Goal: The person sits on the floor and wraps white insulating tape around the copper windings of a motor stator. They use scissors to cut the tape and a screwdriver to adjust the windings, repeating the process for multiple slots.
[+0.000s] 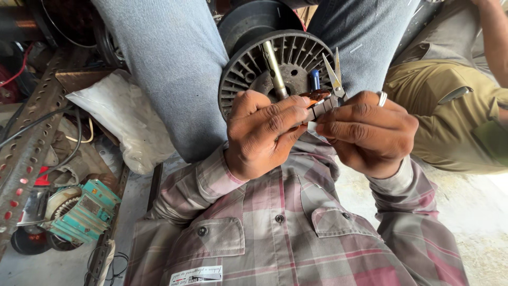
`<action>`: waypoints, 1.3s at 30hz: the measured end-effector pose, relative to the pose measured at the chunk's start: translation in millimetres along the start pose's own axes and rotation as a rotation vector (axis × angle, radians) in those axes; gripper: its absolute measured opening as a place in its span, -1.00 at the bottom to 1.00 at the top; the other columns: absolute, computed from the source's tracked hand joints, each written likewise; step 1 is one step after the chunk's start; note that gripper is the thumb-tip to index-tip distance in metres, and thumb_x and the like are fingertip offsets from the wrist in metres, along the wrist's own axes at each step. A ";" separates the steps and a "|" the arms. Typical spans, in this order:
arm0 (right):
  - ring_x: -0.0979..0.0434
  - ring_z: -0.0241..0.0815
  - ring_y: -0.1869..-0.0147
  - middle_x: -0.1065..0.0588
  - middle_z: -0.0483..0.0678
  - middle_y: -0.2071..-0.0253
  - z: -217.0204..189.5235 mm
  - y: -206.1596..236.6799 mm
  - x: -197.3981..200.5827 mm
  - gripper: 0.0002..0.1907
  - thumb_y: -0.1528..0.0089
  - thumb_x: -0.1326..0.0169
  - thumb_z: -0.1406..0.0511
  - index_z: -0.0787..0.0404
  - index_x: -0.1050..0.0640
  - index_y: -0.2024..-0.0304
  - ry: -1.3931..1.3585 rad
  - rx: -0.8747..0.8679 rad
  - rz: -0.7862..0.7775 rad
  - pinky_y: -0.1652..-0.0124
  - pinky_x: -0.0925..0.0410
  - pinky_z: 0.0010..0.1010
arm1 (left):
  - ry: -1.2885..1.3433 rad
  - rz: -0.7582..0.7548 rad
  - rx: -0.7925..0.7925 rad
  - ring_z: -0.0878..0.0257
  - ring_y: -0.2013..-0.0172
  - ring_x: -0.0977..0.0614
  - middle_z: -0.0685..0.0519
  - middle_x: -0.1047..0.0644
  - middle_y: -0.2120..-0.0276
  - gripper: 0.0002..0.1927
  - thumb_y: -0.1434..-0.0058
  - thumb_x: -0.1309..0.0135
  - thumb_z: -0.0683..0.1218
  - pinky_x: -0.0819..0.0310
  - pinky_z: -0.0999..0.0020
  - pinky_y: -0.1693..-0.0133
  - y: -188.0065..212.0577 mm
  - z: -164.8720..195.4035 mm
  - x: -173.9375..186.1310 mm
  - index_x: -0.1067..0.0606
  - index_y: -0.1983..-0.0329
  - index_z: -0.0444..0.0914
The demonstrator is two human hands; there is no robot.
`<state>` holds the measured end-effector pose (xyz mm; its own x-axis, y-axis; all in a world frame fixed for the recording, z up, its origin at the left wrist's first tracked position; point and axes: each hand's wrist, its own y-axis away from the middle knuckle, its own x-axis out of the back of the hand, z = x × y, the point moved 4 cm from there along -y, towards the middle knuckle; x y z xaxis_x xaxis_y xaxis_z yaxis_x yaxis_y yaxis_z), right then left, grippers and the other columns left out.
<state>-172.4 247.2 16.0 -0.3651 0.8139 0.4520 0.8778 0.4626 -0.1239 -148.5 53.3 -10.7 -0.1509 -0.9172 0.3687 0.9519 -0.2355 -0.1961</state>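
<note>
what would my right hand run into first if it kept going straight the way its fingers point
The right hand points leftward, and its fingertips already touch the left hand over the small coppery piece, so it would likely meet that hand first.

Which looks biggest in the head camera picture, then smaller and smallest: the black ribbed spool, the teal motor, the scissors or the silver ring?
1. Black ribbed spool
2. Teal motor, though it lies farther off, so this is unsure
3. Scissors, blades only showing
4. Silver ring on the right hand
</note>
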 end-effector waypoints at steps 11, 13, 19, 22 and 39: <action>-0.58 -0.10 0.37 -0.61 0.12 0.34 3.9 8.0 -3.7 -0.83 -0.05 -0.28 0.60 0.40 -0.67 0.30 0.143 0.236 0.159 0.35 -0.44 -0.38 | -0.030 0.043 -0.034 0.28 0.30 -0.37 0.12 -0.63 -0.02 -0.76 -0.21 -0.43 -0.15 -0.23 0.33 0.16 -1.9 -2.2 -1.7 -0.55 0.20 -0.18; -0.58 -0.09 0.36 -0.61 0.13 0.34 3.1 9.9 -3.9 -0.83 -0.06 -0.26 0.60 0.40 -0.66 0.30 0.162 0.230 0.131 0.34 -0.45 -0.38 | -0.046 0.045 -0.042 0.28 0.30 -0.38 0.12 -0.63 -0.01 -0.78 -0.21 -0.42 -0.14 -0.23 0.32 0.15 -1.4 -2.2 -2.0 -0.56 0.21 -0.18; -0.61 -0.15 0.36 -0.61 0.11 0.35 -1.6 12.2 -4.6 -0.82 -0.06 -0.24 0.60 0.37 -0.67 0.29 0.108 0.104 0.067 0.36 -0.45 -0.43 | -0.063 0.041 -0.066 0.27 0.31 -0.36 0.10 -0.64 -0.01 -0.79 -0.23 -0.40 -0.16 -0.21 0.32 0.15 1.1 -2.3 -3.0 -0.54 0.22 -0.20; -0.64 -0.15 0.32 -0.61 0.11 0.33 2.2 11.3 -0.7 -0.83 -0.08 -0.22 0.60 0.37 -0.66 0.28 0.053 0.086 0.099 0.34 -0.48 -0.46 | -0.064 0.054 -0.059 0.26 0.32 -0.34 0.10 -0.65 0.00 -0.77 -0.24 -0.40 -0.14 -0.21 0.32 0.16 1.0 -3.0 -3.0 -0.51 0.27 -0.18; -0.58 -0.14 0.37 -0.61 0.13 0.33 9.4 13.2 -0.5 -0.82 -0.05 -0.31 0.60 0.40 -0.65 0.30 0.133 0.309 0.113 0.38 -0.44 -0.45 | -0.054 0.046 -0.066 0.28 0.31 -0.35 0.13 -0.64 0.00 -0.75 -0.24 -0.42 -0.09 -0.21 0.33 0.17 0.0 -3.7 -4.4 -0.51 0.30 -0.17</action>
<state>-163.5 256.2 5.8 -0.2094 0.8226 0.5286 0.7680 0.4730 -0.4318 -148.8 56.1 -15.6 -0.0908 -0.9093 0.4061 0.9376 -0.2154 -0.2728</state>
